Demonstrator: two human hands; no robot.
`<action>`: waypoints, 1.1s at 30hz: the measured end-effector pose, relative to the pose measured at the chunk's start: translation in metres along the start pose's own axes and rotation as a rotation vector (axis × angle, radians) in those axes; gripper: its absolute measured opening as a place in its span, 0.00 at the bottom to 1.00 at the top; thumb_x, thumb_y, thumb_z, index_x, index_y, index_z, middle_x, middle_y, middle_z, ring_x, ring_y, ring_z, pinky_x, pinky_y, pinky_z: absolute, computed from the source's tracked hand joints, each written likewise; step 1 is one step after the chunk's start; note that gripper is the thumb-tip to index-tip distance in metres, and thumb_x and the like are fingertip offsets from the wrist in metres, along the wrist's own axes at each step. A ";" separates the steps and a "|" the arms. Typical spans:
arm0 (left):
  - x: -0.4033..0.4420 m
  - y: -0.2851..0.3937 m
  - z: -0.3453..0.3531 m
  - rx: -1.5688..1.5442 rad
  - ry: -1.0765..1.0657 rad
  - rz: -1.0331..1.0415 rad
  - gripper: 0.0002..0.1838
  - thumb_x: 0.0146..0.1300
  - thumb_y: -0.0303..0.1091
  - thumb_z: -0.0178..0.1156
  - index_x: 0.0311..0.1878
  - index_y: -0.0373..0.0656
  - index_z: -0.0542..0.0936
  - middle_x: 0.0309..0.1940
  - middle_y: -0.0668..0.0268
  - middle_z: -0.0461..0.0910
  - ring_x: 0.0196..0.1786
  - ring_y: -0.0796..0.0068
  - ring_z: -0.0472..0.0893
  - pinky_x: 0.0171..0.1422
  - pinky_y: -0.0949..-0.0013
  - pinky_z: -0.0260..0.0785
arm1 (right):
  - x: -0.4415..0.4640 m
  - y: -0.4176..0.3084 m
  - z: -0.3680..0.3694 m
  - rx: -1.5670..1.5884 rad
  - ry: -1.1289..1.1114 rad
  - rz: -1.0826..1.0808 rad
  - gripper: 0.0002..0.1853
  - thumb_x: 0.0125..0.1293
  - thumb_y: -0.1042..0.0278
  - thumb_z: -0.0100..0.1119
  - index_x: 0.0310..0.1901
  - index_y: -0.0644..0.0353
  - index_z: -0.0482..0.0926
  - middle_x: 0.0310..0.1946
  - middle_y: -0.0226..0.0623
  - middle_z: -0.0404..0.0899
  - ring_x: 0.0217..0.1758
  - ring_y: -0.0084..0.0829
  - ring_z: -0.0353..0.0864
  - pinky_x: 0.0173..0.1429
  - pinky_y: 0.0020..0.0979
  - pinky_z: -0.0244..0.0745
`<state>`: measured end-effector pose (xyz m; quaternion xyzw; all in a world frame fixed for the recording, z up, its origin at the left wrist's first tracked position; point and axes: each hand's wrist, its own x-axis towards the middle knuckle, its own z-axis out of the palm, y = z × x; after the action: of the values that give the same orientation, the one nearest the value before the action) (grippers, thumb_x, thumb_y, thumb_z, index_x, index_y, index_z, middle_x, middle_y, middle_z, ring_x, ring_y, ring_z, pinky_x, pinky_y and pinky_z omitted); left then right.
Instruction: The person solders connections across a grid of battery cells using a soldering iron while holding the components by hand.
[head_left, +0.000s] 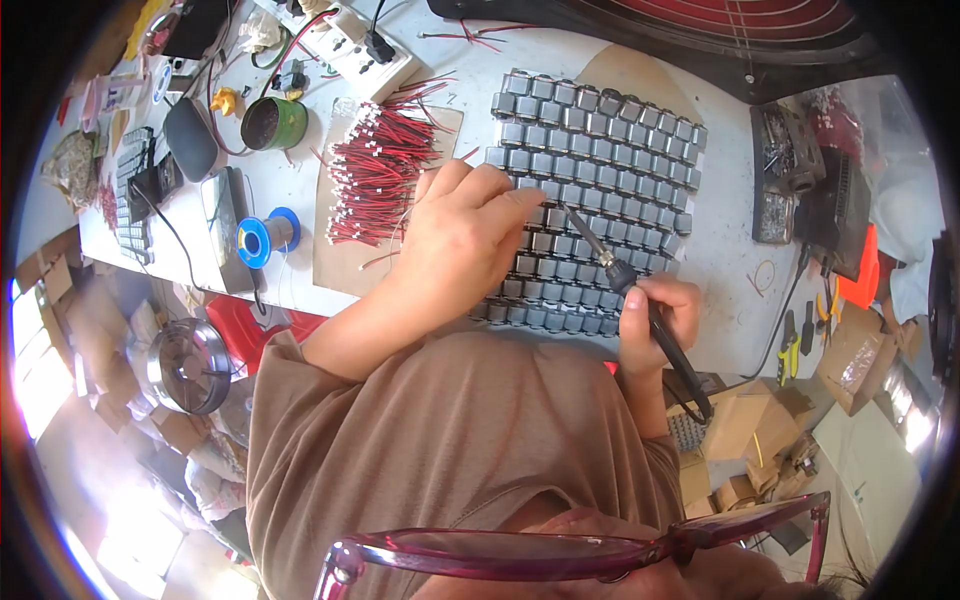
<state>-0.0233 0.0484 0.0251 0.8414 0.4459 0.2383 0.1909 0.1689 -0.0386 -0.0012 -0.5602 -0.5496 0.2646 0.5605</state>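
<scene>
Soldering, it seems: the right hand (657,318) grips an iron (622,276), tip at the metal blocks (612,192), mid-frame. The left hand (462,226) pinches narrowly; on what, I can't tell. Next probably calls for steadiness.

The left grip (460,225) is covering part of the grid of metal-cased components (610,170), and its fingers are hiding whatever they may be pinching. The right grip (677,302) is masking part of the soldering iron (622,275), whose tip is looking too small to show contact. Toward one o'clock, the top edge is cropping a black-rimmed red grille (740,35); at six, the bottom edge is cutting off pink-framed glasses (490,550). Toward eight, glare is washing out the floor (140,535).
</scene>
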 end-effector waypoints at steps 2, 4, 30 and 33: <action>-0.001 -0.003 0.005 -0.023 0.020 -0.002 0.12 0.44 0.22 0.61 0.36 0.44 0.78 0.27 0.68 0.75 0.33 0.67 0.71 0.37 0.66 0.62 | 0.000 0.000 -0.001 0.025 -0.016 0.039 0.09 0.52 0.74 0.57 0.32 0.64 0.67 0.22 0.34 0.68 0.21 0.19 0.65 0.25 0.20 0.60; -0.002 -0.006 0.011 -0.082 0.072 0.046 0.10 0.44 0.23 0.59 0.33 0.43 0.77 0.26 0.67 0.74 0.32 0.65 0.71 0.36 0.66 0.62 | 0.000 -0.002 0.000 0.042 -0.013 0.051 0.09 0.52 0.75 0.57 0.33 0.64 0.67 0.22 0.34 0.68 0.21 0.19 0.65 0.25 0.20 0.60; 0.001 -0.004 0.021 -0.103 0.088 0.045 0.07 0.45 0.22 0.58 0.30 0.41 0.75 0.25 0.63 0.71 0.30 0.62 0.70 0.36 0.64 0.65 | -0.003 0.002 0.003 0.084 0.005 0.123 0.11 0.51 0.74 0.59 0.33 0.64 0.68 0.26 0.34 0.70 0.23 0.19 0.67 0.27 0.20 0.64; 0.003 -0.003 0.021 -0.119 0.096 0.052 0.07 0.45 0.22 0.58 0.30 0.41 0.74 0.25 0.63 0.71 0.30 0.61 0.70 0.36 0.64 0.65 | -0.004 0.003 -0.002 0.052 0.026 0.055 0.11 0.51 0.74 0.59 0.34 0.64 0.67 0.26 0.35 0.70 0.24 0.19 0.67 0.28 0.20 0.64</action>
<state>-0.0118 0.0506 0.0065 0.8275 0.4175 0.3093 0.2130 0.1705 -0.0422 -0.0050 -0.5639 -0.5194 0.2868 0.5744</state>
